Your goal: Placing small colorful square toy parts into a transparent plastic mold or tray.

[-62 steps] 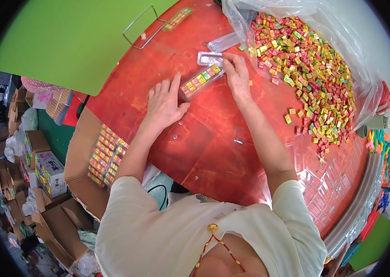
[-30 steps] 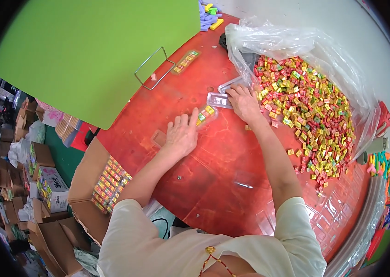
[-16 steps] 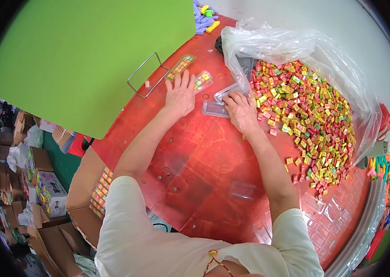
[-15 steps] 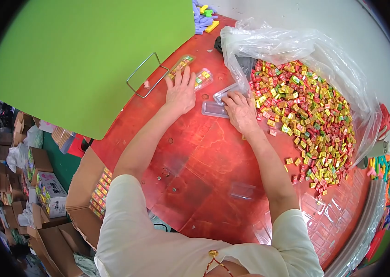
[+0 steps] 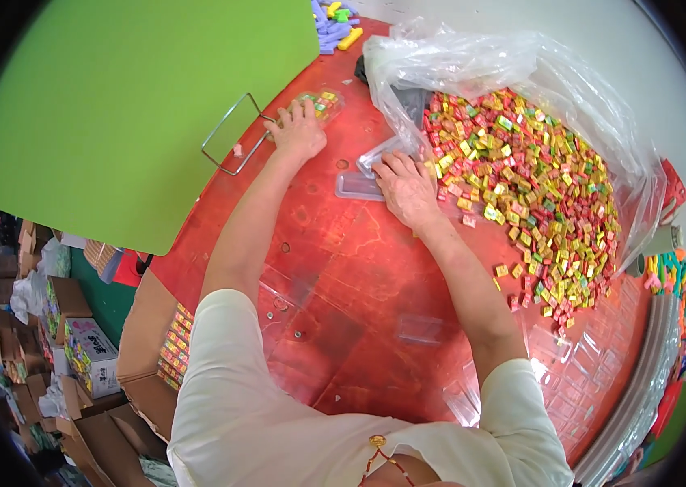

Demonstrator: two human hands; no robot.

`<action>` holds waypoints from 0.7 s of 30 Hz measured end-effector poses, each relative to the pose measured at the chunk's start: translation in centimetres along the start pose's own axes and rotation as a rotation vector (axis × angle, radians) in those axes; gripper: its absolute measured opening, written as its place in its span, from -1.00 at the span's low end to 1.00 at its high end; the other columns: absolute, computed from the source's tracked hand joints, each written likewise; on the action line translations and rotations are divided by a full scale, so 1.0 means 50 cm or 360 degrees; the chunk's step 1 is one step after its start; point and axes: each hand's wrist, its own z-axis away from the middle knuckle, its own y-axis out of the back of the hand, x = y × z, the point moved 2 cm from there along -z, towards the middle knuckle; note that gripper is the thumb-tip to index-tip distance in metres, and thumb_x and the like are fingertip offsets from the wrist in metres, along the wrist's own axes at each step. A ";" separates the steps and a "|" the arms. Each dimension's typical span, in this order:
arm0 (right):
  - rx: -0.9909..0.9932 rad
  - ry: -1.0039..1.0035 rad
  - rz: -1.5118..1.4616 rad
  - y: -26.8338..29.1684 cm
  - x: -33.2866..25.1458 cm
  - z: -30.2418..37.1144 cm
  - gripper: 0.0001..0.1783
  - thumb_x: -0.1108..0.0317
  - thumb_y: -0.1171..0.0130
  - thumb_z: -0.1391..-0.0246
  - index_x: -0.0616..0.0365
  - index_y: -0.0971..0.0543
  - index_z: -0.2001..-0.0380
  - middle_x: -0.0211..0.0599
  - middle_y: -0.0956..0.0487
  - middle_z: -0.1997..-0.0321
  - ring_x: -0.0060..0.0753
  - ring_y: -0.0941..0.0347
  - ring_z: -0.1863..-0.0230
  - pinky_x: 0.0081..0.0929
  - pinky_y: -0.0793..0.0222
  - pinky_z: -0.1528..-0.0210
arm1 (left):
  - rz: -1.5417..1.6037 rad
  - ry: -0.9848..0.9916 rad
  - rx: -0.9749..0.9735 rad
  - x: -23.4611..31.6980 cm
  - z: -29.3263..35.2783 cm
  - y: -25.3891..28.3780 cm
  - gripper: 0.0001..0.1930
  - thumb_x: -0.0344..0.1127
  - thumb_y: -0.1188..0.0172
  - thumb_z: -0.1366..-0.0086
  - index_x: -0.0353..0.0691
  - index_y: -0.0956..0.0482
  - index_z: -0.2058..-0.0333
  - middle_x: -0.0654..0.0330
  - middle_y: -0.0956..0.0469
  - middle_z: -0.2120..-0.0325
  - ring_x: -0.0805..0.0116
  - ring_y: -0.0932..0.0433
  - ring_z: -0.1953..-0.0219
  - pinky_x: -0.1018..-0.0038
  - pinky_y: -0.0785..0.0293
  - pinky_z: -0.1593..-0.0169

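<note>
Filled tray [image 5: 327, 102] on counter [image 5: 359, 268] juts right from under left hand [image 5: 297, 134]; long axis partly hidden. Right hand [image 5: 406, 188], farther off, covers clear tray's [image 5: 354, 187] end. Cannot tell whether either grip is clamped.

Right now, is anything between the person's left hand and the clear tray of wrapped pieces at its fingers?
Nothing visible: the left hand overlaps the clear tray in this view, hiding part of it. The metal wire frame stands close by, to the hand's left, not between them.
</note>
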 end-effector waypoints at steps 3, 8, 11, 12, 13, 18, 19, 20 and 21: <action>-0.0092 0.0113 0.0018 0.003 -0.013 -0.009 -0.62 0.21 -0.11 -0.21 -0.02 -0.53 -0.09 -0.28 -0.43 -0.28 -0.20 -0.27 -0.36 -0.01 -0.14 -0.30 | -0.0062 0.0074 0.0052 -0.006 0.001 0.002 -0.19 0.09 -0.04 -0.33 -0.17 -0.01 -0.42 -0.07 -0.03 -0.42 -0.23 -0.01 -0.44 -0.45 0.12 -0.30; 0.0089 -0.0088 -0.0308 0.048 -0.016 0.024 -0.58 0.17 -0.12 -0.26 0.01 -0.50 -0.15 -0.17 -0.39 -0.30 -0.08 -0.25 -0.37 0.07 -0.08 -0.38 | -0.0114 0.0037 0.0061 -0.016 -0.003 -0.010 -0.22 0.16 0.05 -0.40 -0.17 -0.01 -0.42 -0.03 -0.04 -0.43 -0.17 -0.05 -0.44 -0.44 0.05 -0.28; 0.0276 -0.0126 -0.0398 0.093 0.001 0.085 -0.61 0.26 -0.15 -0.24 0.02 -0.52 -0.12 -0.15 -0.43 -0.24 -0.07 -0.31 -0.31 0.07 -0.17 -0.30 | -0.0142 -0.0015 0.0092 0.001 -0.005 -0.011 -0.24 0.14 0.06 -0.41 -0.17 -0.03 -0.41 0.00 -0.14 -0.38 -0.14 -0.13 -0.40 -0.44 0.01 -0.25; 0.0261 -0.0156 -0.0466 0.118 -0.002 0.109 -0.62 0.27 -0.15 -0.24 0.03 -0.52 -0.12 -0.15 -0.45 -0.22 -0.05 -0.34 -0.29 0.04 -0.19 -0.29 | -0.0189 -0.0013 0.0195 -0.004 -0.006 -0.018 -0.25 0.15 0.05 -0.40 -0.17 -0.04 -0.39 0.00 -0.16 -0.36 -0.13 -0.19 -0.36 -0.43 -0.02 -0.24; 0.0293 -0.0140 -0.0474 0.147 -0.005 0.132 -0.61 0.30 -0.15 -0.23 0.07 -0.52 -0.12 -0.15 -0.48 -0.18 -0.04 -0.39 -0.23 -0.03 -0.22 -0.25 | -0.0167 -0.0014 0.0215 -0.013 -0.017 -0.020 -0.24 0.17 0.04 -0.39 -0.17 -0.05 -0.38 -0.01 -0.16 -0.35 -0.15 -0.19 -0.36 -0.43 -0.02 -0.23; 0.0184 -0.0401 -0.0376 0.257 -0.018 0.327 -0.63 0.36 -0.16 -0.21 0.11 -0.53 -0.09 -0.15 -0.51 -0.14 -0.04 -0.42 -0.17 -0.12 -0.26 -0.20 | -0.0025 -0.0138 0.0534 -0.045 -0.009 -0.026 -0.11 0.31 -0.07 -0.27 -0.06 -0.02 -0.41 -0.06 -0.15 -0.35 -0.23 -0.13 -0.38 -0.52 0.06 -0.22; 0.0149 -0.0480 -0.0343 0.264 -0.014 0.377 -0.64 0.38 -0.15 -0.21 0.13 -0.54 -0.07 -0.15 -0.51 -0.14 -0.04 -0.43 -0.15 -0.12 -0.27 -0.20 | 0.0056 -0.0243 0.0577 -0.034 0.014 -0.023 -0.17 0.27 -0.08 -0.29 0.04 -0.07 -0.41 -0.06 -0.13 -0.37 -0.20 -0.11 -0.40 -0.53 0.06 -0.21; 0.0135 -0.0520 -0.0291 0.271 -0.021 0.414 -0.65 0.38 -0.15 -0.21 0.13 -0.54 -0.07 -0.14 -0.51 -0.14 -0.04 -0.43 -0.15 -0.12 -0.28 -0.19 | 0.0093 -0.0367 0.0630 -0.040 0.049 -0.013 -0.19 0.25 -0.09 -0.30 0.05 -0.09 -0.41 -0.05 -0.13 -0.38 -0.16 -0.10 -0.41 -0.51 0.05 -0.22; 0.0111 -0.0599 -0.0210 0.285 -0.026 0.457 -0.65 0.39 -0.15 -0.21 0.13 -0.54 -0.07 -0.14 -0.51 -0.15 -0.04 -0.43 -0.14 -0.12 -0.28 -0.19 | 0.0163 -0.0525 0.0661 -0.015 0.085 -0.013 -0.21 0.24 -0.09 -0.30 0.06 -0.12 -0.40 -0.05 -0.12 -0.39 -0.13 -0.10 -0.41 -0.49 0.05 -0.23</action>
